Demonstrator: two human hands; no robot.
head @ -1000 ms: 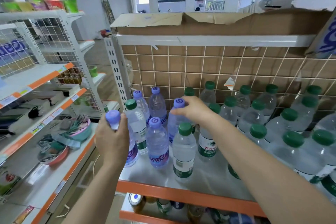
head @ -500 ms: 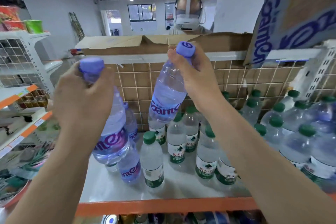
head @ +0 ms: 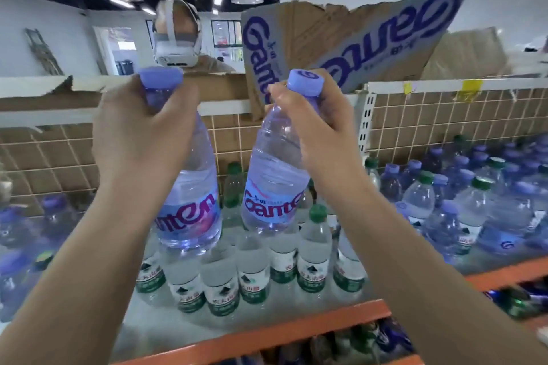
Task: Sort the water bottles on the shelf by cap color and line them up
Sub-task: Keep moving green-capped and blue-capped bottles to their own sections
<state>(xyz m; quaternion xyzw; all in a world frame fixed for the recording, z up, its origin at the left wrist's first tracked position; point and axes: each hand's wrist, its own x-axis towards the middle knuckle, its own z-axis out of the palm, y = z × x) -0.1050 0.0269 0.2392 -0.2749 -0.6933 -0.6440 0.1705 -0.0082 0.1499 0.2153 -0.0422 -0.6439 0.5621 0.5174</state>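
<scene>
We see the left hand [head: 139, 139] wrapped around the neck of one clear plastic purple-capped water bottle [head: 189, 195], and the right hand [head: 320, 130] pinching the neck of a second purple-capped bottle [head: 272, 181], both held up, close side by side. Below them, green-capped clear bottles [head: 314, 249] stand on the white orange-edged shelf [head: 296, 326]; farther right sit mixed purple- and green-capped bottles [head: 474, 190].

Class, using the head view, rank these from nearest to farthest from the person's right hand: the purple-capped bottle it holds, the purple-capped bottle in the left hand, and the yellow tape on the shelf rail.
1. Held bottle, in right hand.
2. Left-hand bottle, leftward.
3. Yellow tape, far right, behind.
</scene>
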